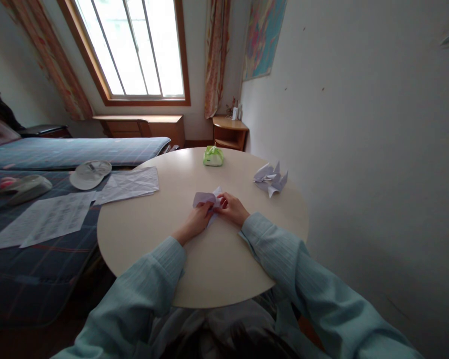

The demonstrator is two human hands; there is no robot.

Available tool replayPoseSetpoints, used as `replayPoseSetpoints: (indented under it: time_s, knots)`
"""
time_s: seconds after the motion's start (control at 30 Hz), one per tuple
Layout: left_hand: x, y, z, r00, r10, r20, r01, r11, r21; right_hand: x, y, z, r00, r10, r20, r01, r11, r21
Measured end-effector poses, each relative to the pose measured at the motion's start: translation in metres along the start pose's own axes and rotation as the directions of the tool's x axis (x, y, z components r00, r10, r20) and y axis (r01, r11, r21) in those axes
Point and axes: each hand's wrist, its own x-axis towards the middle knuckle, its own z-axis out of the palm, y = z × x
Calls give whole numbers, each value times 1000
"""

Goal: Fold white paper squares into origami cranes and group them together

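Because folds may loosen, presumably, left hand (199, 217) and right hand (232, 208) pinch the paper (202, 198); origami (276, 183) sits at its two o'clock.

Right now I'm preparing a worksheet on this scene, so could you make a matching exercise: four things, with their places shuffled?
1. folded paper
2. pale cap
3. green packet
4. pointed paper shapes

A. table, near far edge
B. held by left hand and right hand
C. table, right side
D. plaid bedding

Pairs: 1-B; 2-D; 3-A; 4-C
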Motion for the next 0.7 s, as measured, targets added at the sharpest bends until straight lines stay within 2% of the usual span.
replayPoseSetpoints:
  time_s: [0.23, 0.43, 0.7]
  knots:
    - [0, 1, -2, 999, -46, 8, 46, 999, 13, 0, 4, 3, 996, -84, -2, 83, 986, -146]
    - [0, -1, -3, 1000, -30, 0, 30, 1000, -9, -1, 5, 3, 999, -43, 15, 44, 996, -74]
    - [-2, 4, -6, 999, -32, 44, 28, 995, 91, 0, 5, 4, 998, -46, 44, 49, 997, -66]
